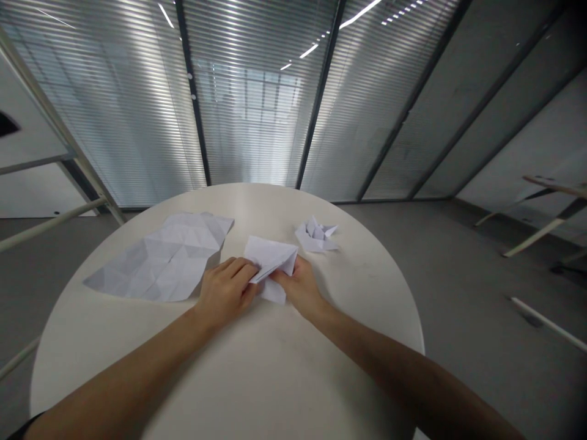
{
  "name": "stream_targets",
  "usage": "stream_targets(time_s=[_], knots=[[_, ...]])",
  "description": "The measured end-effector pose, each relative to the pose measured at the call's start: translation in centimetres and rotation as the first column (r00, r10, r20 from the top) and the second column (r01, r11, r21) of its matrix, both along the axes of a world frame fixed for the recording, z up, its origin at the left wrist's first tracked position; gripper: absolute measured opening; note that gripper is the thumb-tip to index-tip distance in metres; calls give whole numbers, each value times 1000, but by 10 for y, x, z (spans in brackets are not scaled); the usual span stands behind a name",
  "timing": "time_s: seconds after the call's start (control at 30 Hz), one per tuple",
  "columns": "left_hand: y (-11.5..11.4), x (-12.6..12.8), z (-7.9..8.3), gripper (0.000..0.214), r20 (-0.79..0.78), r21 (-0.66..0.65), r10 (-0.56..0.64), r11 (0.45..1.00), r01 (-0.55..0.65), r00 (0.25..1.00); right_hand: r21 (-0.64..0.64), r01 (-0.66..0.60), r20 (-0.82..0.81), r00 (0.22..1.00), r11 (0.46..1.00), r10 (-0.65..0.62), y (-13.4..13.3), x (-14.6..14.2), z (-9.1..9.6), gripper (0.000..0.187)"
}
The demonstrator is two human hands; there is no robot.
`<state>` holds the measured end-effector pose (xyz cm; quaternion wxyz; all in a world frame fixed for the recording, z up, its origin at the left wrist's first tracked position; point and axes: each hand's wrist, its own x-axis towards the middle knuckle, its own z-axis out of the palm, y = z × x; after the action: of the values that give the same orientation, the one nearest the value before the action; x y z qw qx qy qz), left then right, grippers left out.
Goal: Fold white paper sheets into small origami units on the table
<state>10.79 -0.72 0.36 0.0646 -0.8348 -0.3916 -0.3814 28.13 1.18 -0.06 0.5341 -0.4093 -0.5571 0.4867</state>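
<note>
A partly folded sheet of white paper (271,253) is held between my two hands above the middle of the round table. My left hand (228,286) grips its left edge, fingers curled over the top. From the right, my right hand (300,287) pinches the paper, its thumb inside a fold and the other fingers mostly hidden behind. One flap hangs down below the hands. Left of my left hand lies a large creased paper sheet (169,260), spread out. A small folded paper shape (316,235) with pointed corners sits beyond my right hand.
The round white table (257,379) spans the middle of the view. A whiteboard frame with pale metal bars (52,223) stands at the left. Glass panels with blinds (257,122) rise behind the table. Another table (559,186) is at the far right.
</note>
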Motion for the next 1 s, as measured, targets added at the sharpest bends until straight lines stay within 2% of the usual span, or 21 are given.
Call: stream_targets(time_s=[0.07, 0.13, 0.2, 0.27, 0.3, 0.37, 0.47, 0.53, 0.6, 0.73, 0.9, 1.0], knots=[[-1, -2, 3, 23, 174, -77, -100, 990, 114, 980, -33, -19, -41, 999, 999, 18, 3, 3, -1, 17], [1, -2, 5, 33, 413, -135, -118, 973, 189, 903, -61, -24, -47, 999, 998, 22, 7, 6, -1, 16], [4, -2, 6, 37, 625, -221, -18, 955, 199, 780, -87, -36, -30, 999, 996, 33, 9, 9, -1, 16], [9, -1, 6, 40, 746, -344, 104, 906, 246, 658, -109, -76, -6, 997, 991, 75, 9, 10, -1, 17], [10, 0, 5, 41, 779, -399, 139, 862, 312, 612, -119, -102, 3, 995, 988, 103, 9, 10, -1, 18], [12, 2, 4, 37, 818, -475, 167, 735, 483, 551, -144, -162, 10, 986, 976, 166, 7, 8, -1, 20], [11, 4, 5, 28, 853, -516, 257, 547, 659, 455, -169, -261, -18, 965, 951, 261, 4, 5, -1, 21], [10, 4, 6, 30, 853, -516, 363, 476, 712, 376, -166, -312, -44, 950, 936, 309, 3, 4, 0, 21], [9, 4, 8, 36, 838, -511, 442, 427, 746, 321, -155, -347, -69, 938, 925, 340, 4, 5, -1, 22], [7, 5, 11, 41, 829, -487, 484, 379, 787, 281, -149, -429, -135, 901, 891, 412, 8, 10, -4, 25], [4, 6, 16, 40, 831, -460, 497, 366, 809, 249, -144, -503, -228, 855, 852, 466, 7, 14, 1, 37], [3, 6, 19, 39, 836, -445, 495, 358, 821, 237, -180, -587, -299, 797, 790, 524, 2, 16, 6, 52]])
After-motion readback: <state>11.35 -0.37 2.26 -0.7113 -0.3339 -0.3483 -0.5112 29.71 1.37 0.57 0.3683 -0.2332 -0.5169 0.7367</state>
